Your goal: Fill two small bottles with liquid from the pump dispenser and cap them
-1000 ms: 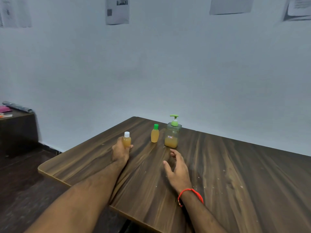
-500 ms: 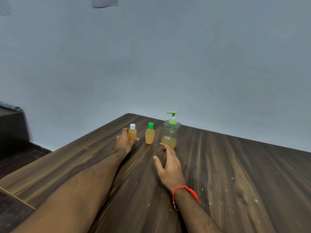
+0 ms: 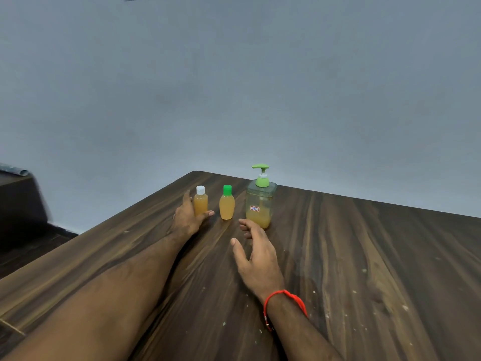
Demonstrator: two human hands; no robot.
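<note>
Left hand [image 3: 188, 217] grip curls round the white-capped bottle [image 3: 200, 203] standing on the counter [image 3: 364, 256], likely steadying it beside the green-capped bottle [image 3: 227, 204] and pump dispenser [image 3: 260, 201], right hand [image 3: 256, 256] relaxed, holding nothing, both bottles filled and capped.

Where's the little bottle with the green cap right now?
In the head view, the green-capped bottle stands upright near the table's far edge, between the white-capped bottle held by the left hand and the pump dispenser.
</note>
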